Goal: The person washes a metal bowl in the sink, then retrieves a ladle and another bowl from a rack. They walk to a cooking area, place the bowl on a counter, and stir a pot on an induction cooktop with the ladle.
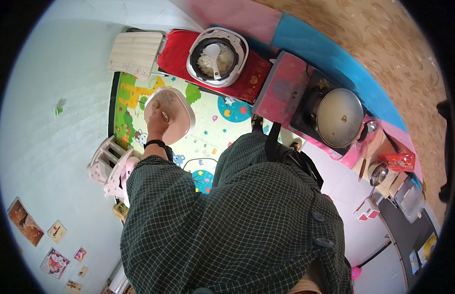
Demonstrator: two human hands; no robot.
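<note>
My left hand (157,123) rests on the pink top of a rounded, white-sided plastic piece (177,128), which could be a stool or a lidded bin. A small oval opening or grip shows beside the thumb, and a grey print lies past the fingertips. Whether the fingers are gripping it is unclear. My right hand is out of view. Ahead, a white cooker (242,64) stands with its dark inner pot (193,58) uncovered. Cooked rice (226,55) fills the pot, and a white rice paddle (213,53) lies on it.
At my right, a lidded pan (339,117) sits on a black cooktop (304,121). Beyond are a metal ladle (379,174) and a red packet (396,161). A pink-and-white chair (111,165) stands by the left wall, near a patterned mat (209,137).
</note>
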